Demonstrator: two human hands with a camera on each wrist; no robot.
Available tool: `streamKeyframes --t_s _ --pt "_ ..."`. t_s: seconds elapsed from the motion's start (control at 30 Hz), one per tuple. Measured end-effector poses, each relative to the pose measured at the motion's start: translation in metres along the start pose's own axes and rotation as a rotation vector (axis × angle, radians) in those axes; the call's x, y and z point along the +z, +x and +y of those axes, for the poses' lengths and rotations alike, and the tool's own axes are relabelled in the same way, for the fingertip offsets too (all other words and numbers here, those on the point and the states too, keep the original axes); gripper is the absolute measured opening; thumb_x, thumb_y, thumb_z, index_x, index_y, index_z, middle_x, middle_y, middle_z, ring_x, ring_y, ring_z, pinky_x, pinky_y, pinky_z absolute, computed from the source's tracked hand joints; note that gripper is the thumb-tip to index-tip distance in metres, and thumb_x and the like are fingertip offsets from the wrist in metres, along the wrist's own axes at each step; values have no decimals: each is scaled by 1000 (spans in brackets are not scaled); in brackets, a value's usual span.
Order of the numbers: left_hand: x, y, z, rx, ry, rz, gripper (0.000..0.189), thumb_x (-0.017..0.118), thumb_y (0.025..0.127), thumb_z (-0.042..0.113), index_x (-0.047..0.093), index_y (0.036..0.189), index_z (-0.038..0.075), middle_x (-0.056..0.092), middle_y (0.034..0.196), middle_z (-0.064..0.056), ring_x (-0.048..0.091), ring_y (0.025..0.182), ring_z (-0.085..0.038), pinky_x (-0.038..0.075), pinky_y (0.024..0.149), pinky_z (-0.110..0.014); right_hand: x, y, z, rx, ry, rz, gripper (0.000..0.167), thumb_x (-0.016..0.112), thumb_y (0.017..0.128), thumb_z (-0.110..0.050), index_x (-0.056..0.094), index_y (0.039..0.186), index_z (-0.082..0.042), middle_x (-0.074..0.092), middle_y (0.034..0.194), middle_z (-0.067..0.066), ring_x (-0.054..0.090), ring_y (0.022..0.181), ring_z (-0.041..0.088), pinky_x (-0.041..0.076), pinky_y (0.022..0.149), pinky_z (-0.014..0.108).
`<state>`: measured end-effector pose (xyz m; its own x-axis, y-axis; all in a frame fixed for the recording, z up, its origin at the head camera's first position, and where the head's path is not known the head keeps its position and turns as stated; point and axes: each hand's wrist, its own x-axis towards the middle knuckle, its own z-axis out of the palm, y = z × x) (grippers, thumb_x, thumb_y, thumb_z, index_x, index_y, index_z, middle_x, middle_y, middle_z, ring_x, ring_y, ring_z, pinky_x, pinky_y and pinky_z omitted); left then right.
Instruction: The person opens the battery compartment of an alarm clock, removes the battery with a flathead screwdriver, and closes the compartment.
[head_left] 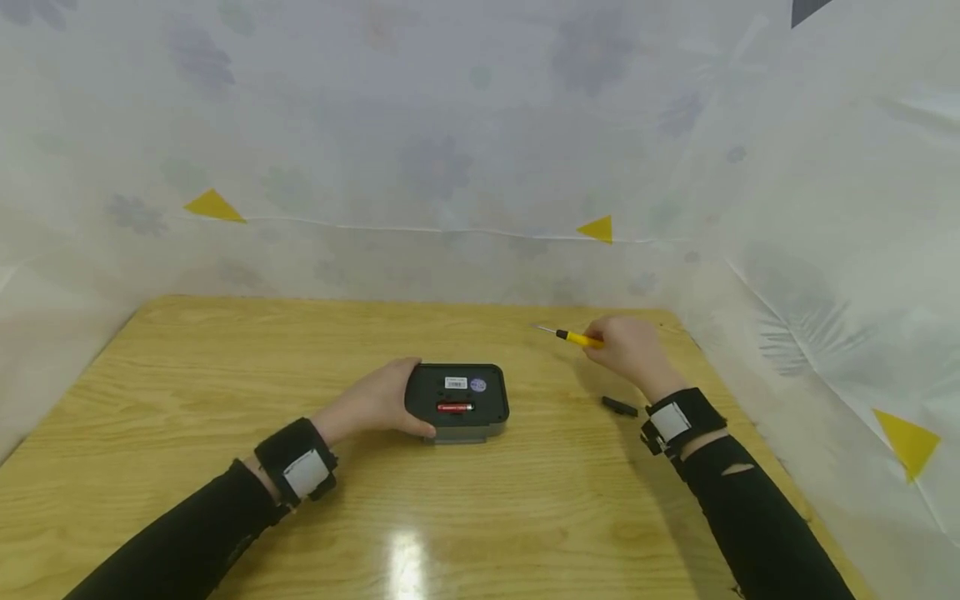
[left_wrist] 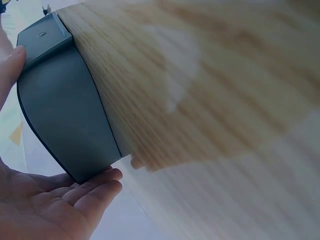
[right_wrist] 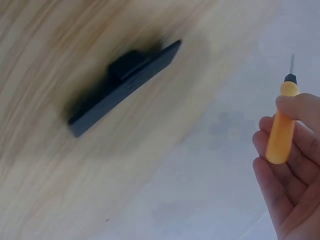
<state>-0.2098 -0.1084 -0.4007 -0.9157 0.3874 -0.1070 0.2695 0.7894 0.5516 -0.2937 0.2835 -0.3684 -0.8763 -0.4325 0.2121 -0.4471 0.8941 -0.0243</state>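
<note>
My left hand grips the left end of a dark grey box-shaped device, thumb at its near side and fingers at the far side. On its upward face are a white label, a round purple sticker and a red battery in a slot. In the left wrist view the device's smooth side stands against the table. My right hand holds a yellow-handled screwdriver above the table, its thin shaft pointing left. Below that hand, a small black cover-like piece lies on the table.
The wooden table has its far edge close to a pale floral sheet, which also hangs along the right side. Yellow triangles mark the sheet. Light glares off the table's near part.
</note>
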Motion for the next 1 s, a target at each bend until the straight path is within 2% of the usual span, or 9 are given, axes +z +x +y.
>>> streamKeyframes --t_s 0.23,0.33,0.47,0.53,0.6,0.67,0.77,0.83,1.0 --pt "0 -1 0 -9 -5 -10 117 97 75 41 34 158 -13 49 156 -33 56 139 -44 48 117 -57 -3 -5 -8 43 162 93 25 83 91 -21 83 107 -2 81 97 16 75 80 30 60 71 46" --pt "0 -1 1 -11 -3 -12 118 97 76 41 33 158 -13 48 156 -33 56 139 -44 48 117 -57 -5 -6 -13 89 268 135 26 82 92 -22 82 110 -3 81 101 17 72 80 29 57 69 41" --pt "0 -1 1 -11 -10 -12 117 97 76 41 33 159 -13 48 157 -33 55 139 -44 47 117 -57 -13 -6 -21 154 484 186 28 82 94 -20 80 114 -1 79 107 22 65 71 17 51 61 27" --pt "-1 -1 2 -7 -12 -9 117 97 76 41 33 158 -13 49 156 -33 56 139 -45 47 117 -57 -17 -7 -25 175 595 205 29 81 95 -19 79 116 1 77 110 24 64 71 8 52 61 22" --pt "-1 -1 2 -8 -10 -6 117 97 76 41 33 158 -13 49 156 -33 56 139 -44 47 117 -57 -21 -7 -28 188 688 221 30 81 97 -20 78 117 2 77 110 22 65 75 1 54 66 18" --pt "-2 -1 2 -4 -3 -3 118 97 76 41 33 158 -13 49 155 -33 56 138 -45 48 116 -57 -24 -8 -31 199 774 229 31 79 98 -21 78 117 3 78 108 12 68 82 -3 56 73 16" --pt "-2 -1 2 -12 -7 -4 118 97 76 42 33 159 -12 49 156 -33 56 138 -44 47 117 -57 -27 -9 -36 182 927 236 33 76 101 -21 77 120 6 79 109 -8 70 95 -3 58 84 15" --pt "-2 -1 3 -9 -5 -5 118 97 76 42 33 159 -13 49 155 -33 56 138 -44 48 116 -57 -28 -9 -39 152 1050 239 36 72 103 -20 73 126 8 79 111 -15 71 106 -1 58 94 16" --pt "-1 0 2 -16 -9 -6 118 97 76 42 32 159 -12 49 156 -33 56 139 -44 47 117 -57 -29 -10 -49 43 1291 229 42 60 110 -20 63 141 8 79 120 -13 73 119 5 55 106 21"
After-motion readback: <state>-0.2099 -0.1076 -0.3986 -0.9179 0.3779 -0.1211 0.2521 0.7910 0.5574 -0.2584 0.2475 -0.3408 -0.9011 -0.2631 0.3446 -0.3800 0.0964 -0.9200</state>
